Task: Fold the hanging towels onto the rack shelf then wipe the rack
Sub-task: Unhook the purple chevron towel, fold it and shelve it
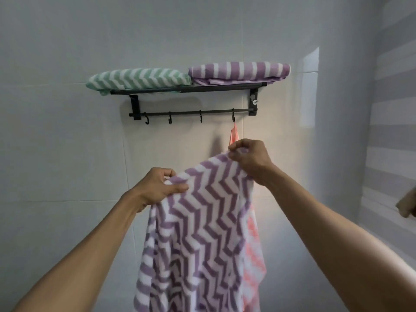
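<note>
We see two bare forearms reaching up from the bottom corners toward a black wall rack [193,88] in the upper middle of the frame. The left hand [157,185] pinches one top corner of a purple and white zigzag towel [202,221], and the right hand [249,159], higher and further right, has its grip closed on the other corner. The towel hangs between them down the centre and is cut off by the bottom edge.

Behind it a pink and white towel [253,244] hangs from the rightmost hook [233,117]; most of it is hidden and its lower end is cut off too.

On the rack shelf lie a folded green zigzag towel [137,78] at left and a folded purple striped towel [238,70] at right, touching. At the right edge a tan shape [407,203] is too cropped for us to identify.
</note>
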Demonstrator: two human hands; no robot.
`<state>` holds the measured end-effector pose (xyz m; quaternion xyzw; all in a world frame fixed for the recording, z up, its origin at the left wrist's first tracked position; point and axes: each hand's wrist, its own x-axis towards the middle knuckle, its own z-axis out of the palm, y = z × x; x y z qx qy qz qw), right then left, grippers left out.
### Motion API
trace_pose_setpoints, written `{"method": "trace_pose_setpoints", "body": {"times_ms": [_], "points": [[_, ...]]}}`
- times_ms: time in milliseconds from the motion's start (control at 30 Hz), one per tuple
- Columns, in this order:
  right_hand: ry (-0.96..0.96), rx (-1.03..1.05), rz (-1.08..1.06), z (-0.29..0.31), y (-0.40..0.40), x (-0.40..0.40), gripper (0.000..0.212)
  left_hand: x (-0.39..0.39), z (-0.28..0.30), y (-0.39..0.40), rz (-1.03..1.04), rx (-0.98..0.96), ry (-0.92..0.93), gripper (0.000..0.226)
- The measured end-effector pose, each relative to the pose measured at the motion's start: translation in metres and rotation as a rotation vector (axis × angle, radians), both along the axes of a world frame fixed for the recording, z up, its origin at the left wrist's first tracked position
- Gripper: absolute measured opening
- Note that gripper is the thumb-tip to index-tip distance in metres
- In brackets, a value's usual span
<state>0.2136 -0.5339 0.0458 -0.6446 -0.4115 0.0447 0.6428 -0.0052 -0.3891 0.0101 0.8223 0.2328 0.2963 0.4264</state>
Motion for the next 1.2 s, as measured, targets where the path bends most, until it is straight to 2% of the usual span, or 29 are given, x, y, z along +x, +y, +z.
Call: {"method": "trace_pose_setpoints", "body": {"times_ms": [67,133,233,333,400,500,567,667,700,733,800,933,1033,1200], "points": [[-0.124,-0.015,-0.205,0.004,-0.012,0.023,0.017,-0.02,-0.014,0.015,0.067,-0.012,0.042,0.024],[-0.21,-0.052,-0.323,0.005,-0.026,0.04,0.021,-0.034,-0.027,0.028,0.146,-0.012,0.027,0.021],[-0.325,-0.142,-0.343,-0.002,-0.032,0.04,0.02,-0.037,-0.033,0.037,0.259,0.042,-0.041,0.024],[-0.262,-0.143,-0.351,-0.006,-0.028,0.024,0.017,-0.027,-0.025,0.033,0.31,0.057,-0.169,0.024],[-0.194,-0.138,-0.289,-0.007,-0.026,0.01,0.011,-0.021,-0.017,0.027,0.316,0.06,-0.25,0.013],[-0.107,-0.111,-0.05,-0.007,-0.022,-0.015,0.005,-0.007,-0.009,0.014,0.325,0.1,-0.308,0.005],[-0.101,-0.12,0.132,-0.009,-0.014,-0.033,0.014,0.006,-0.004,0.001,0.282,0.104,-0.328,0.009],[-0.105,-0.259,0.302,-0.015,0.002,-0.052,0.046,0.024,0.001,-0.021,0.149,0.146,-0.276,0.012],[-0.113,-0.321,0.326,-0.018,0.008,-0.056,0.049,0.028,0.002,-0.027,0.113,0.157,-0.258,0.013],[-0.138,-0.378,0.331,-0.022,0.013,-0.057,0.041,0.03,0.002,-0.031,0.091,0.167,-0.251,0.014],[-0.251,-0.445,0.273,-0.029,0.018,-0.058,0.011,0.029,0.0,-0.031,0.097,0.168,-0.251,0.012],[-0.394,-0.366,0.07,-0.025,0.013,-0.047,0.023,0.009,-0.014,-0.008,0.112,0.136,-0.081,0.018],[-0.334,-0.307,-0.093,-0.015,0.003,-0.029,0.021,-0.008,-0.034,0.01,0.196,0.144,-0.015,0.021],[-0.136,-0.269,-0.379,-0.006,-0.021,0.021,0.021,-0.039,-0.054,0.032,0.281,0.106,-0.075,0.022]]}}
